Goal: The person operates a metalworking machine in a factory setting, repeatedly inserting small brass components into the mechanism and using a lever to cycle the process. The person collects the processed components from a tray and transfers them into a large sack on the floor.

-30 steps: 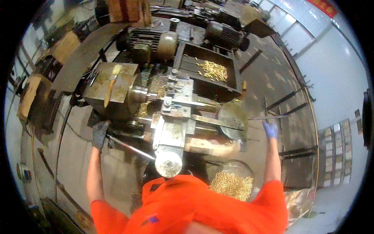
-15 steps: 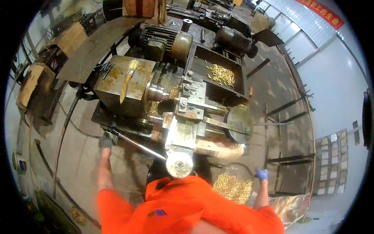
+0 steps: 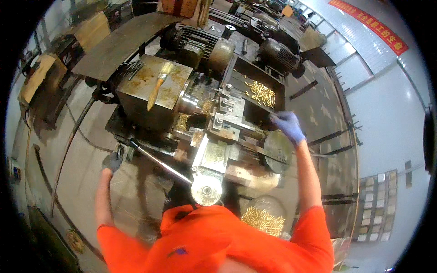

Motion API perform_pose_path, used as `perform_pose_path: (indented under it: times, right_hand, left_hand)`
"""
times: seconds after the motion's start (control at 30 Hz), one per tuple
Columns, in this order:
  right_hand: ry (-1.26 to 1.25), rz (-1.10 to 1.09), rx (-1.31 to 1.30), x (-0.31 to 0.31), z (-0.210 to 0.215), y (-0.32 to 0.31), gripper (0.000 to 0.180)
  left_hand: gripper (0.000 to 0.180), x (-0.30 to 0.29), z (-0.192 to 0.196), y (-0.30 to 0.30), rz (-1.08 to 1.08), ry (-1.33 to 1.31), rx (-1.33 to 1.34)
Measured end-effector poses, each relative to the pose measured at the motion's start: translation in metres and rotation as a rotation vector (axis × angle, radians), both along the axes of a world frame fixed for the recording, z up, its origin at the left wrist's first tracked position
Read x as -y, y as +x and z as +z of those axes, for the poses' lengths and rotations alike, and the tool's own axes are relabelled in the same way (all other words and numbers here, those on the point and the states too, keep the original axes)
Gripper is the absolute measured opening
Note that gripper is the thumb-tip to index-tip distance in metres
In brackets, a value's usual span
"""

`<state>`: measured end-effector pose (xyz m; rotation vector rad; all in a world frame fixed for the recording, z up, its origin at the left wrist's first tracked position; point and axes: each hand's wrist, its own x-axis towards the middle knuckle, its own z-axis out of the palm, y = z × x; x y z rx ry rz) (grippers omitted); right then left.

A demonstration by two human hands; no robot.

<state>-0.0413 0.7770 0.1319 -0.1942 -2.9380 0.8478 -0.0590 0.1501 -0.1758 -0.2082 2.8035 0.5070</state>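
The lathe [image 3: 205,118], at the scene's centre, now has the gloved right hand [image 3: 287,126] raised from low beside the body to its far-right side near the round handwheel [image 3: 277,148], fingers loosely curled, while the left hand [image 3: 112,161] stays clenched on the long lever [image 3: 159,161].

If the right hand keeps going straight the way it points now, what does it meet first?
The right hand, in a blue glove, points up-left toward the dark open metal tray holding small brass-coloured parts. It would probably reach that tray's near edge first, though depth is hard to judge here.
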Motion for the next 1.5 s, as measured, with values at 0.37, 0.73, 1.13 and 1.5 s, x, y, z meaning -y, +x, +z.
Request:
perform_pose_path:
  times: [0.37,0.73,1.13,1.5]
  right_hand:
    - [0.623,0.463,0.443,0.156,-0.011,-0.166,0.064]
    - [0.752,0.455,0.479,0.177,0.011,-0.166,0.065]
    - [0.098,0.200,0.321,0.075,-0.009,-0.120,0.051]
    - [-0.020,0.047,0.237,0.080,-0.044,-0.105,0.044]
  left_hand:
    - [0.031,0.082,0.224,0.044,0.137,0.039,-0.644]
    - [0.054,0.146,0.151,0.070,0.558,-0.201,-0.547]
    - [0.059,0.124,0.155,0.057,0.569,-0.226,-0.570]
    - [0.058,0.126,0.155,0.056,0.589,-0.231,-0.549]
